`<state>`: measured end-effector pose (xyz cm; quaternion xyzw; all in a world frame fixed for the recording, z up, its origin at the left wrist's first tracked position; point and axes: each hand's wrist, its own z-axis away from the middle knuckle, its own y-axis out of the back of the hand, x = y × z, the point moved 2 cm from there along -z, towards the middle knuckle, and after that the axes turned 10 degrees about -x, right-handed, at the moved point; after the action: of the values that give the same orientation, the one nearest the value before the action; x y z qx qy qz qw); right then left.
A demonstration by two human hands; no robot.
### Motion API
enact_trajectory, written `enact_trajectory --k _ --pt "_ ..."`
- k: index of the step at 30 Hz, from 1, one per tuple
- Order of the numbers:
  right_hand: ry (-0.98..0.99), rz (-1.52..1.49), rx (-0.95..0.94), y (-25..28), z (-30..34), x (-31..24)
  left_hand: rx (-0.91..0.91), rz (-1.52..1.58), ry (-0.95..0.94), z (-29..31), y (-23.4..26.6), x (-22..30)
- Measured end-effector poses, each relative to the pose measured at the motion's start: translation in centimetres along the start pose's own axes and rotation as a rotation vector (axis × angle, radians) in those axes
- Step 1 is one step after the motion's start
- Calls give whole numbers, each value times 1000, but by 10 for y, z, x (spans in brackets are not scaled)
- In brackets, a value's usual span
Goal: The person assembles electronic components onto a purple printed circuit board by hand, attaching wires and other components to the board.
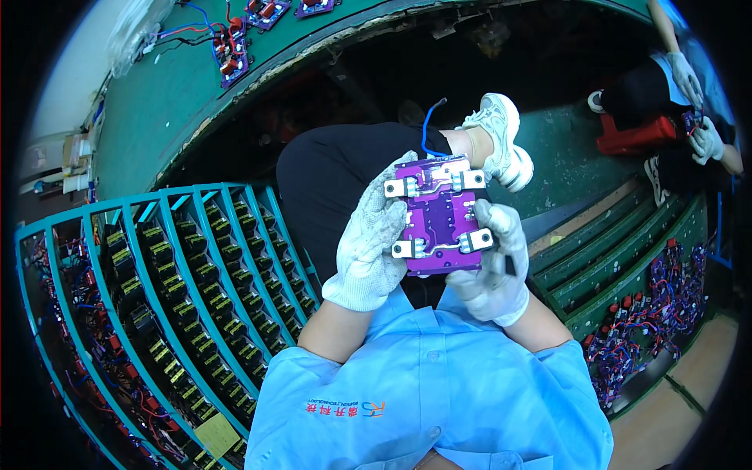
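A purple circuit board (pixel 439 215) is held up in front of my chest, its solder side with silvery traces facing me. Four-sided in outline, it carries several black three-legged transistors (pixel 475 240) with metal tabs at its left and right edges. A blue wire (pixel 427 129) sticks up from its far edge. My left hand (pixel 366 239), in a white knit glove, is closed around the board's left edge. Along the right edge, my gloved right hand (pixel 501 262) has its fingers curled against the board; its lower fingers are slightly blurred.
On my left stands a teal slatted rack (pixel 168 235) with rows of black-and-yellow components. A green bench (pixel 149 117) at far left bears wired purple boards (pixel 231 51). More boards (pixel 650 313) lie piled on my right. A gloved co-worker (pixel 697 102) sits at far right.
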<state>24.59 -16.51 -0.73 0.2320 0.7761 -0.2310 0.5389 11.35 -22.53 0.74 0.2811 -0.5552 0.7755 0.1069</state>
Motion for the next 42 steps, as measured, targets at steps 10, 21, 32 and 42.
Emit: enact_trajectory --k 10,21,32,42 --pt "108 87 -120 6 1 5 -52 -51 -26 7 0 4" --pt "130 2 -39 1 10 7 -150 -92 -72 10 2 6" --pt "121 44 -48 5 11 5 -139 -136 -75 15 -5 8" --pt "76 -100 -37 5 14 10 -123 10 -78 14 -3 7"
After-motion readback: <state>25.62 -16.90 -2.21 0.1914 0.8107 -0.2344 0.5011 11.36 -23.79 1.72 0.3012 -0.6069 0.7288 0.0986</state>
